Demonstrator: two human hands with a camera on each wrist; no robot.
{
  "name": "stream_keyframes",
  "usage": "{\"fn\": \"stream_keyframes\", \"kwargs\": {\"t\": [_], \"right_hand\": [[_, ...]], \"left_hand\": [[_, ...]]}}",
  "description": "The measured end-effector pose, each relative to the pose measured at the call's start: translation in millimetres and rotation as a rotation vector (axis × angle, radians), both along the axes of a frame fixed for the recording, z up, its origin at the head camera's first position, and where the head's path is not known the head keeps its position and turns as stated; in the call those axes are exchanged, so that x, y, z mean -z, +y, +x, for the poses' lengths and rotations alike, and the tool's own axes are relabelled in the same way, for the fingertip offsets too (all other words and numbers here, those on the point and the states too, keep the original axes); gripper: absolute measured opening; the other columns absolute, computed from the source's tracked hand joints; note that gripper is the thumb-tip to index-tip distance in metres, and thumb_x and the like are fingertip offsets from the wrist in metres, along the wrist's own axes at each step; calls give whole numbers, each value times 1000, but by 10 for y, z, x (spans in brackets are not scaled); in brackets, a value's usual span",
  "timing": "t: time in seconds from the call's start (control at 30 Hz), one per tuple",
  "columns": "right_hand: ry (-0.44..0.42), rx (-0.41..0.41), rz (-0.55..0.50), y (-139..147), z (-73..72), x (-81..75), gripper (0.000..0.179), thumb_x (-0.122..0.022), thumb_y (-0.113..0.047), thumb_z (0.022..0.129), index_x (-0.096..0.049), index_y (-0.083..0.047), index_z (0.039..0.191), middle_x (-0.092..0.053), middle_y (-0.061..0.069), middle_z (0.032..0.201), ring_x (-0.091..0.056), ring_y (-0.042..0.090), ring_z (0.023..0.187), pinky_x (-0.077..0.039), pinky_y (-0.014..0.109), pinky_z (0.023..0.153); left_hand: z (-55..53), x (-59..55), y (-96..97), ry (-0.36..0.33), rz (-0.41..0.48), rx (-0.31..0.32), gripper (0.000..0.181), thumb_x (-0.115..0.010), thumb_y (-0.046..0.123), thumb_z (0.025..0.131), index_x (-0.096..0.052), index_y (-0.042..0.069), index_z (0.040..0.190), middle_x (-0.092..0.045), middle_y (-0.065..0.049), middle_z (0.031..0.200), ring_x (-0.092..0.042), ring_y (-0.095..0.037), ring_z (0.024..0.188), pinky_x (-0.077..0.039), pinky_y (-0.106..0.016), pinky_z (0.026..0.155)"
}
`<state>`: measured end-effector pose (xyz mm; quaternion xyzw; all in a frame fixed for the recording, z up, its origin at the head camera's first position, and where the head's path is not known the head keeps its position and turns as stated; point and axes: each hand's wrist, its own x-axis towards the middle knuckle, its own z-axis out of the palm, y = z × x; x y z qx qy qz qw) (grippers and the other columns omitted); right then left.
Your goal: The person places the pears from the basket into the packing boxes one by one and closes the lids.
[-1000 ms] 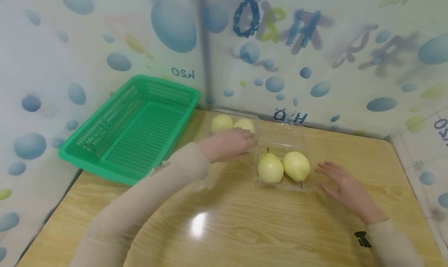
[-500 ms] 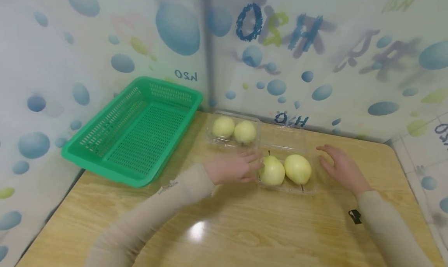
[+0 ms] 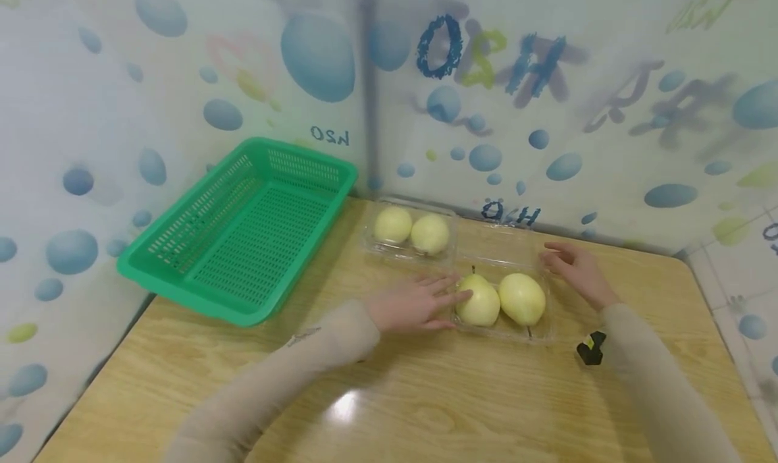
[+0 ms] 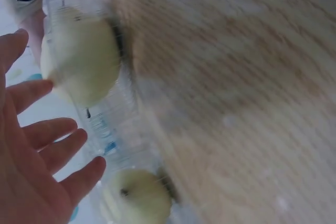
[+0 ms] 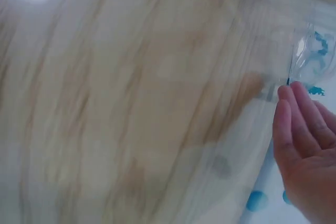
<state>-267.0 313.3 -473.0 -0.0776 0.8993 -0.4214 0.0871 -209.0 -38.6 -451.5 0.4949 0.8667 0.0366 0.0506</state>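
Observation:
Two pale yellow pears, a left pear (image 3: pixel 478 302) and a right pear (image 3: pixel 522 299), lie in a clear plastic box (image 3: pixel 504 329) whose lid (image 3: pixel 495 242) is folded back toward the wall. My left hand (image 3: pixel 413 304) has its fingers spread at the box's left side, with one fingertip over or against the left pear; contact is unclear. In the left wrist view these fingers (image 4: pixel 58 148) are extended and hold nothing. My right hand (image 3: pixel 574 270) is at the lid's right edge. In the right wrist view its fingertips (image 5: pixel 296 90) are close together at the plastic edge; no firm grip shows.
A second clear box (image 3: pixel 410 250) with two pears stands behind and to the left, against the wall. A green basket (image 3: pixel 243 314) with nothing in it sits at the table's left. The wooden table (image 3: pixel 474 409) meets patterned walls at the back and sides.
My left hand has come forward from above the rear box to the left side of the open box. The right hand has moved up and left, to the lid's edge.

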Motion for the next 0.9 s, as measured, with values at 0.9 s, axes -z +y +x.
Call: {"fn": "stream_keyframes", "kwargs": {"t": [0.9], "right_hand": [[-75, -30, -309, 234, 204, -86, 45, -51, -20, 102, -41, 1, 141, -55, -5, 123, -57, 0, 104, -48, 16, 86]], "left_hand": [[-107, 13, 143, -235, 108, 18, 59, -47, 40, 101, -32, 13, 151, -26, -17, 155, -24, -25, 142, -22, -34, 114]]}}
